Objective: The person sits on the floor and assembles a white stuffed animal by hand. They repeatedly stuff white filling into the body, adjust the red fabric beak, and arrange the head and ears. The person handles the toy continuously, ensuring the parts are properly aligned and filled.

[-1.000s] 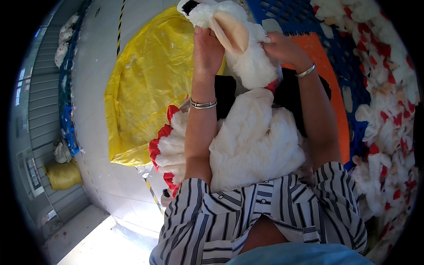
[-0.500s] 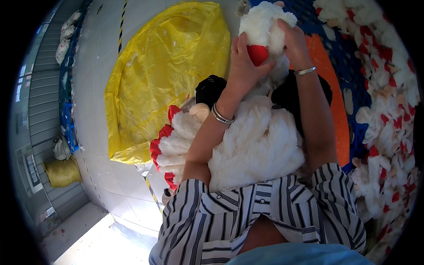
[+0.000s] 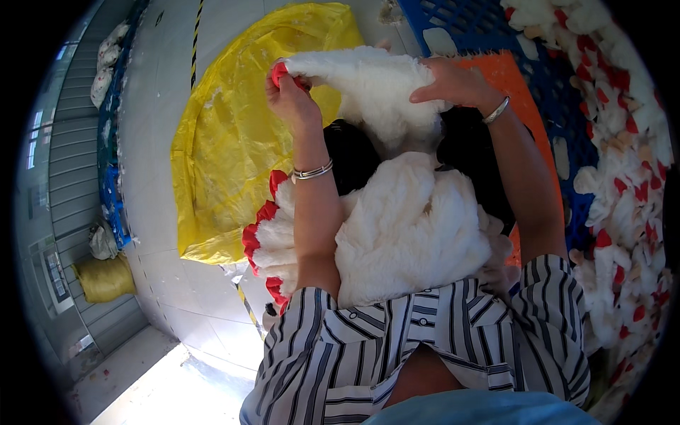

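Note:
A limp white plush piece point(image 3: 375, 78) with a red fabric tip is stretched sideways above my knees. At its left end, my left hand point(image 3: 292, 99) is closed, pinching the red tip between thumb and fingers. My right hand point(image 3: 457, 85) grips the other end, its thumb across the front of the fur and some fingertips hidden in the pile. More white plush point(image 3: 411, 227) is heaped on my lap below. Beside my left forearm, several white plush pieces with red tips point(image 3: 265, 234) lie fanned in a row.
A large yellow plastic sheet point(image 3: 234, 142) lies on the grey floor to the left. On the right are an orange mat point(image 3: 528, 142), a blue plastic pallet point(image 3: 577, 134) and a long heap of white and red plush pieces point(image 3: 623, 198). A yellow sack point(image 3: 106, 278) stands far left.
My left hand has moved left and now pinches the red tip. The plush piece, bunched upright between both hands before, is now pulled out lengthwise. My right hand has come slightly lower.

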Tool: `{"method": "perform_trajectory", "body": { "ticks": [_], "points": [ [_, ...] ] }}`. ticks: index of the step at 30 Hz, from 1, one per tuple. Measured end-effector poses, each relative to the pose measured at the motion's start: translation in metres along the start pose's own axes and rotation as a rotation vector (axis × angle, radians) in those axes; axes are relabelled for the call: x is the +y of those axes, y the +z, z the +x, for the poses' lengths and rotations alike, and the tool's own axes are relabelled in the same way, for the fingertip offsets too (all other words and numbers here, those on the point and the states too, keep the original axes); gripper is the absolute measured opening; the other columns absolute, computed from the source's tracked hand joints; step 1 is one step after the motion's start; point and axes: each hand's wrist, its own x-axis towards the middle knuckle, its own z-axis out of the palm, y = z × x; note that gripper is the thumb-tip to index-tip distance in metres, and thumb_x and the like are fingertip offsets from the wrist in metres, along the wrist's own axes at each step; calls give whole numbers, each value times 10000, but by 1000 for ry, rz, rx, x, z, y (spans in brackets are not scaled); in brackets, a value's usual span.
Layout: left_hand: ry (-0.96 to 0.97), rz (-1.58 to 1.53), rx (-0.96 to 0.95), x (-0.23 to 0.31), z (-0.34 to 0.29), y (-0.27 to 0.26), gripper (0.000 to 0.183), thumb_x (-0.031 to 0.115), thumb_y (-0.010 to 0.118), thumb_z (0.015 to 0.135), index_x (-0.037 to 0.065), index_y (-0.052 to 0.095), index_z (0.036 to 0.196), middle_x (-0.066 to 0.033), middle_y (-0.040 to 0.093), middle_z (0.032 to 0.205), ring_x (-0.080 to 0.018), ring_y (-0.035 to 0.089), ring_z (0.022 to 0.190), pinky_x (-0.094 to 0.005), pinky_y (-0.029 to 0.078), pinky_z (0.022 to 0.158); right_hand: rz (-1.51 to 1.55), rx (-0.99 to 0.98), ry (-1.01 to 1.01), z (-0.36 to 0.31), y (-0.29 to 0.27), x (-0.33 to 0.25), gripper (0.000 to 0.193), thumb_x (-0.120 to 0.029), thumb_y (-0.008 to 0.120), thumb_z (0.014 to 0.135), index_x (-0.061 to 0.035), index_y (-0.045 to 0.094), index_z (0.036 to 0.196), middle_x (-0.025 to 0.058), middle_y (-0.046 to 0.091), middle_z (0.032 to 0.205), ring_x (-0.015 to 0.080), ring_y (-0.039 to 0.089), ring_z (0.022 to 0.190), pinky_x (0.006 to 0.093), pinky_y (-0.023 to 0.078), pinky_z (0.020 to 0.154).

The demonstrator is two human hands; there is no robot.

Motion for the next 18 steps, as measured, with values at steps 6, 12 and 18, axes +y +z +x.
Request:
{"method": "perform_trajectory", "body": {
  "ticks": [6,12,18],
  "points": [
    [206,47,166,29,4,-2,88,92,591,896,47,618,966,-40,636,871,-125,608,768,-255,494,646,-156,223,-2,15,-4,27,335,-222,736,741,4,641,970,200,665,915,364,647,871,418,504,775],
    [251,99,251,50,4,-6,139,65,583,852,59,619,986,-55,657,941,-178,644,847,-292,525,747,-274,305,164,16,-18,50,307,-225,718,770,-6,656,975,205,668,938,362,657,873,426,512,756],
    [297,26,238,53,13,-18,154,18,517,835,46,592,967,-78,647,924,-202,641,826,-293,535,732,-3,468,157,2,-52,52,247,-168,705,827,-22,650,1019,87,669,877,192,657,810,333,519,723]
  ]
}}
